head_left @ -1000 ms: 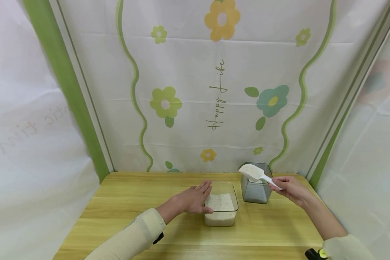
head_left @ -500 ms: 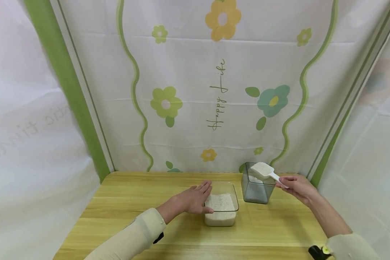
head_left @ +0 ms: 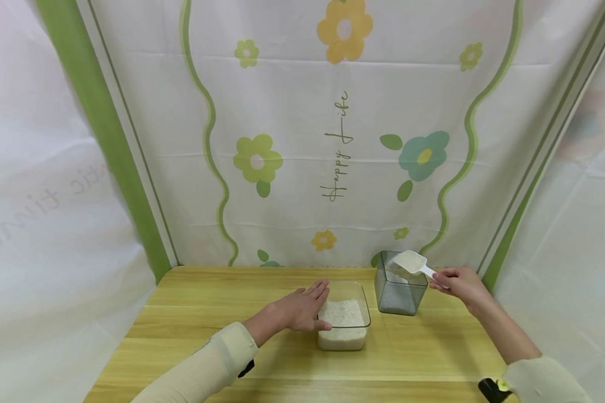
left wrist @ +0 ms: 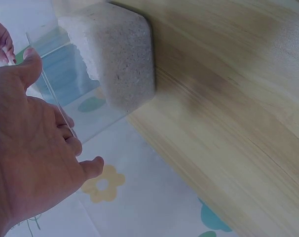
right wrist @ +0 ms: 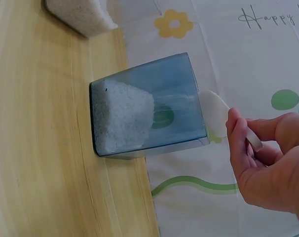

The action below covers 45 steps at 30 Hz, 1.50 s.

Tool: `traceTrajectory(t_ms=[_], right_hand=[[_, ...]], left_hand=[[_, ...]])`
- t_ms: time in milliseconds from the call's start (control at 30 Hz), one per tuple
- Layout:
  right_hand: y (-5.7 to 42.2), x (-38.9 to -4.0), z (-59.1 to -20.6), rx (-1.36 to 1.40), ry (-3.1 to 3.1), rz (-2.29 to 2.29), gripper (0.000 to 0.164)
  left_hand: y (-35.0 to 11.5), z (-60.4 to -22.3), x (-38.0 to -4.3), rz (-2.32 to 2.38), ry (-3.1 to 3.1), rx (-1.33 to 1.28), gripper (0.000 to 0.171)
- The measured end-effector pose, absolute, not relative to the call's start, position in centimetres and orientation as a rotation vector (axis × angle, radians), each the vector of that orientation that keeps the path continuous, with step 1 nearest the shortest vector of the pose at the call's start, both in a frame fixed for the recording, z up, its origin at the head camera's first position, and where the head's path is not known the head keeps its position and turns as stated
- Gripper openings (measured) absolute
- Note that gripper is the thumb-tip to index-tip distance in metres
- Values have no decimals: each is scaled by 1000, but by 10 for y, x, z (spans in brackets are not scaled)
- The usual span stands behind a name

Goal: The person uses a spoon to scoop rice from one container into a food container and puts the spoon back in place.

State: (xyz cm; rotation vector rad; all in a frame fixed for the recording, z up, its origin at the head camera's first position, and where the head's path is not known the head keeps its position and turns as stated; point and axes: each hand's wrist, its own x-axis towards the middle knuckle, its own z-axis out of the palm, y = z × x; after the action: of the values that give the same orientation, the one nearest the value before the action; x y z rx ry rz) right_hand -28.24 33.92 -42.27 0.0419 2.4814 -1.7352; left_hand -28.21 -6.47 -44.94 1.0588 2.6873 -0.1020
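My right hand (head_left: pixel 461 286) pinches the handle of a white scoop (head_left: pixel 410 261). The scoop's bowl hangs over the mouth of a grey-blue see-through container (head_left: pixel 397 299), with pale contents in it. White rice-like grains (right wrist: pixel 125 116) fill the lower part of that container. Inside it, a faint pale streak (right wrist: pixel 176 96) runs below the scoop; whether it is falling grains is unclear. To its left stands a clear container (head_left: pixel 341 338) partly filled with beige-white grains (left wrist: pixel 122 54). My left hand (head_left: pixel 302 309) rests on this container's left rim, its fingers mostly extended.
Both containers stand on a light wooden table (head_left: pixel 206 302), near its back edge. A white curtain (head_left: pixel 292 112) printed with flowers hangs behind, and similar cloth closes off both sides.
The scoop has moved right and slightly up, from the grey-blue container's left edge to over its mouth, and its bowl has turned. My left hand and the clear container have stayed put.
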Motion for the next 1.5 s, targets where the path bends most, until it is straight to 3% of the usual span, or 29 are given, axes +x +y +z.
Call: traceTrajectory(t_ms=[1500], right_hand=[[323,-277,-426,-56,3219,-1069,23]], left_hand=[[-67,-450,-283,-80,2686,1077,90]])
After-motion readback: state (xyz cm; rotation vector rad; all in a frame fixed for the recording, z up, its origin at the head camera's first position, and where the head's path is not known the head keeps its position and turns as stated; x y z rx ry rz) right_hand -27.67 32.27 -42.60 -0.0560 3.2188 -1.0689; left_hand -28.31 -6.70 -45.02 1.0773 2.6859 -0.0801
